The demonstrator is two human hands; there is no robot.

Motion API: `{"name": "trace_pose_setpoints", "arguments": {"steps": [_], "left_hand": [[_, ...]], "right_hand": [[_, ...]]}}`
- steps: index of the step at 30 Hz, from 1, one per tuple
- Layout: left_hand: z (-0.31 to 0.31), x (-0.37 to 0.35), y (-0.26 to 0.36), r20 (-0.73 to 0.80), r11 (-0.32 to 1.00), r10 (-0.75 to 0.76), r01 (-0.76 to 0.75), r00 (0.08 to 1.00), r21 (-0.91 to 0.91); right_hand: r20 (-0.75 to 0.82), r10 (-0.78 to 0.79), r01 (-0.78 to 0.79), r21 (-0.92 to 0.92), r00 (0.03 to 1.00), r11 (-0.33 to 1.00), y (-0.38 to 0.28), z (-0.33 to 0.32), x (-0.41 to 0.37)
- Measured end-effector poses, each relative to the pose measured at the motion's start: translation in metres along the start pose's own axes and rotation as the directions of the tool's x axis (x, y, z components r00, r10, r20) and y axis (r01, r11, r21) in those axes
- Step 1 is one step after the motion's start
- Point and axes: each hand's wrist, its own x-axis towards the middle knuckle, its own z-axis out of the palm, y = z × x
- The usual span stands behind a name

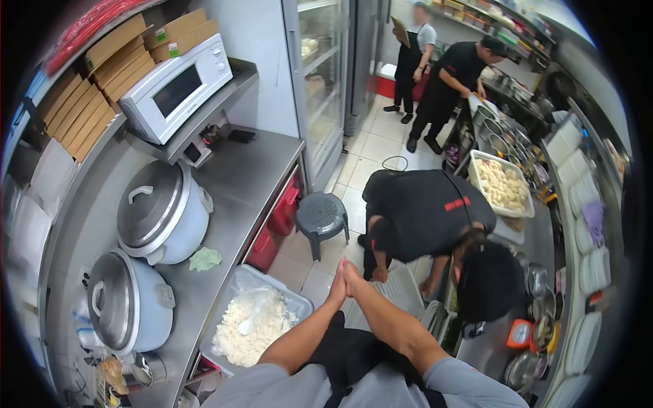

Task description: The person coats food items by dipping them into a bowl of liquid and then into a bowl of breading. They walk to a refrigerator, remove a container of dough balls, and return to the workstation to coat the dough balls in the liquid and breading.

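My left hand [337,282] and my right hand [352,277] meet palm to palm in front of my apron. The fingers look stretched out, and I see nothing held between them. To the left and below my hands stands a plastic tub [305,307] with cooked white rice [239,325] in a clear bag. A white scoop [249,321] lies on the rice. Just beyond my hands is a dark grey stool [322,216]. Right of them, a co-worker in black [428,214] bends over, hands low near a white ribbed container [401,291].
Two large rice cookers [155,211] with lids stand on the left steel counter [235,180], below a microwave [178,88]. A tray of pale food pieces [502,185] sits on the right counter. Two more people [454,85] stand at the back, near a glass-door fridge [320,81].
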Motion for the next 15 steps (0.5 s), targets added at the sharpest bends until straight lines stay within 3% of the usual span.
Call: {"name": "trace_pose_setpoints", "arguments": {"steps": [1, 2, 3, 5, 6, 7, 8, 9, 10, 12, 14, 15], "left_hand": [[0.002, 0.013, 0.006, 0.086, 0.967, -0.237, 0.244, 0.968, -0.080], [-0.002, 0.023, 0.012, 0.066, 0.966, -0.239, 0.244, 0.969, -0.084], [-0.009, 0.028, 0.022, -0.006, 0.915, -0.387, 0.384, 0.922, -0.126], [-0.015, 0.032, 0.049, -0.115, 0.750, -0.652, 0.616, 0.750, -0.240], [-0.013, 0.038, 0.072, -0.124, 0.755, -0.647, 0.610, 0.752, -0.240], [-0.011, 0.044, 0.099, -0.087, 0.671, -0.646, 0.509, 0.759, -0.540], [-0.013, 0.050, 0.115, -0.050, 0.512, -0.631, 0.367, 0.774, -0.777], [-0.044, 0.112, -0.013, -0.075, 0.538, -0.318, 0.115, 0.945, -0.835], [-0.064, 0.113, -0.015, -0.066, 0.550, -0.310, 0.123, 0.948, -0.826], [-0.097, 0.125, 0.013, 0.062, 0.400, -0.322, 0.195, 0.945, -0.896], [-0.087, 0.087, 0.114, -0.159, 0.714, -0.302, 0.112, 0.940, -0.691], [-0.094, 0.097, 0.123, -0.165, 0.759, -0.188, 0.037, 0.968, -0.650]], "right_hand": [[0.099, -0.002, -0.010, 0.111, 0.995, 0.994, -0.009, 0.004, 0.008], [0.197, -0.016, -0.029, 0.222, 0.980, 0.975, -0.020, 0.008, 0.017], [0.215, -0.059, 0.023, 0.170, 0.975, 0.985, -0.049, 0.011, -0.019], [0.284, -0.091, 0.054, 0.134, 0.955, 0.989, -0.045, 0.022, 0.026], [0.340, -0.126, 0.091, 0.117, 0.932, 0.989, -0.042, 0.028, 0.050], [0.346, -0.134, 0.095, 0.127, 0.929, 0.987, -0.036, 0.035, 0.062], [0.396, -0.428, 0.467, -0.002, 0.812, 0.884, -0.029, 0.044, 0.069], [0.468, -0.653, 0.771, -0.104, 0.595, 0.628, -0.035, 0.051, 0.072], [0.454, -0.666, 0.775, -0.095, 0.592, 0.625, -0.051, 0.050, 0.054], [0.500, -0.446, 0.668, -0.598, 0.742, 0.442, -0.100, 0.034, 0.000], [0.377, -0.545, 0.626, -0.672, 0.749, 0.396, -0.112, 0.028, 0.019], [0.255, -0.492, 0.508, -0.705, 0.833, 0.495, -0.118, 0.027, 0.033]]}}
